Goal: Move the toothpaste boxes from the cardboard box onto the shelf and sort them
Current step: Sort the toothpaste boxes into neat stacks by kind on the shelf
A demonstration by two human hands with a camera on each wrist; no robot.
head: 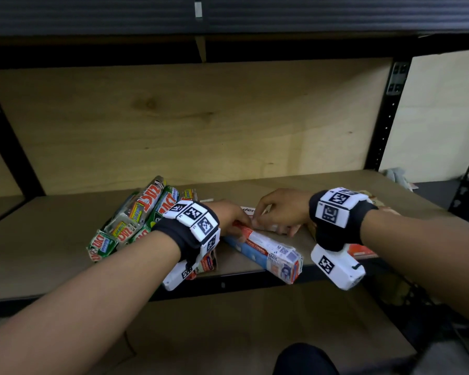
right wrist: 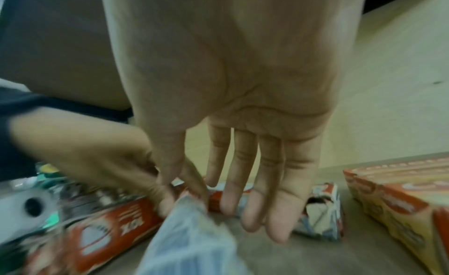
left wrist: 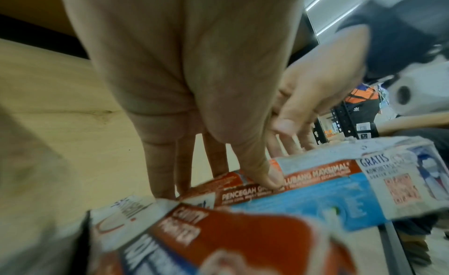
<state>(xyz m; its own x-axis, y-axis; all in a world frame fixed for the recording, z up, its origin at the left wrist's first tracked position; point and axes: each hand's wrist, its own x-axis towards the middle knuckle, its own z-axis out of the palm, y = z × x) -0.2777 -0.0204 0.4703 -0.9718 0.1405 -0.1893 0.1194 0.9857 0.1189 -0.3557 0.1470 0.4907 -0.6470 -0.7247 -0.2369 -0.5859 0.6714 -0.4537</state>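
Nearest, at the front lip of the shelf (head: 65,234), lies the red, white and blue toothpaste box (head: 266,251). Its long axis runs diagonally: the near end overhangs the shelf edge toward the right, and the far end points back and left, under both hands.

The left hand (head: 230,219) is on that far end. In the left wrist view its thumb presses on the top face and the fingers (left wrist: 160,164) reach down the far side, so it appears to grip the box, though the fingertips are partly hidden. The right hand (head: 279,209) is just beside it, touching or nearly so. Its thumb and forefinger seem to pinch the same end, while the other 3 fingers (right wrist: 257,183) hang straight and hold nothing. Blur leaves the pinch uncertain.

Judgement: both hands are equally close; straightening the box means swinging the overhanging end back onto the board.

Under the left wrist sits another red box (head: 207,262). Left of it, the green and red boxes (head: 130,220) lie heaped and slanted, bounding any shift leftward. By the right wrist lies an orange box (right wrist: 393,194), close to the swing path. Beyond the right-hand fingers rests a crumpled box (right wrist: 320,208). The cardboard box is not in view.
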